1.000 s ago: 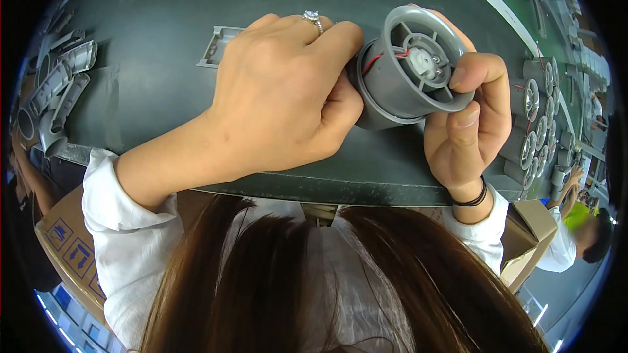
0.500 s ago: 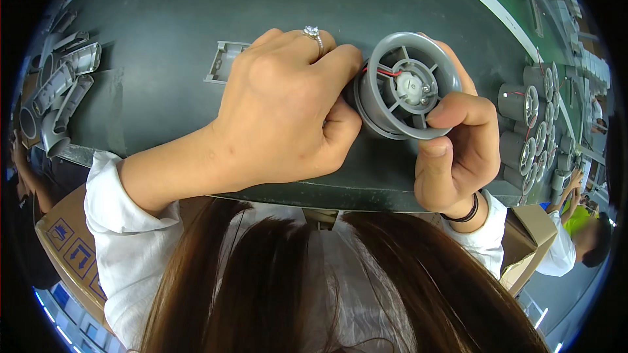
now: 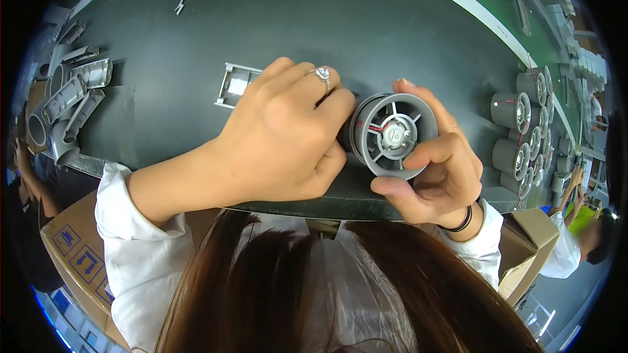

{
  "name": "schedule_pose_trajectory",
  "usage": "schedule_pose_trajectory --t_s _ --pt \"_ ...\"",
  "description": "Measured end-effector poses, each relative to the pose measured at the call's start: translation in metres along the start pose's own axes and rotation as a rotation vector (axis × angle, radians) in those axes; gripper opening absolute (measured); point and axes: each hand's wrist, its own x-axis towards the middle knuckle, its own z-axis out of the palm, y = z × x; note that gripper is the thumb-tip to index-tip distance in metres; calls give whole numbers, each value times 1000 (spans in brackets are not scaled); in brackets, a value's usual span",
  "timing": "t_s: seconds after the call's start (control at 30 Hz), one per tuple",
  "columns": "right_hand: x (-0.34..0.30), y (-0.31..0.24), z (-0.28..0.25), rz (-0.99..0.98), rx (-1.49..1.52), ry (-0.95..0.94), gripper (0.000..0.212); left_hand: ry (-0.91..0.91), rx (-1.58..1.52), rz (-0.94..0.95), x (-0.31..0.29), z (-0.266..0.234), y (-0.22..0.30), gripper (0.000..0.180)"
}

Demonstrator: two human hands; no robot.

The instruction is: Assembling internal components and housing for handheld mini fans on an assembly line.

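Observation:
A round grey fan housing point(image 3: 360, 132) lies on its side in front of me, its spoked end with a white hub and red wire turned up toward me. My right hand point(image 3: 445, 170) is closed around its right side, fingers along the far rim and the thumb at the near lower rim. My left hand point(image 3: 281, 131), a ring on one finger, is closed against the housing's left end. Its fingertips are hidden, so whatever it pinches there cannot be made out. Just beyond the left hand rests a small grey rectangular frame point(image 3: 227, 85), partly covered by it.
Several similar fan housings point(image 3: 510, 110) with red wires stand grouped on the right. Several curved grey shells point(image 3: 98, 73) lie piled at the left of the dark table point(image 3: 294, 13). A small light clip-like piece point(image 3: 180, 4) lies far left. Cardboard boxes point(image 3: 75, 248) flank me; people sit beyond.
Both hands and the fan housing have come nearer to me, and the housing has shifted slightly left. The right thumb has slid along the rim to the left. The view has tilted slightly.

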Motion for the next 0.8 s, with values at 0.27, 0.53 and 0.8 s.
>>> schedule_pose_trajectory --t_s 0.27,0.53,0.8 --pt "-10 3 13 83 383 251 50 -152 -54 -80 6 -16 4 18" --pt "-6 9 -6 129 201 -198 87 -138 -49 -83 6 -12 3 19" --pt "-6 4 -6 220 267 -218 82 -316 -44 -32 14 -31 -5 18"
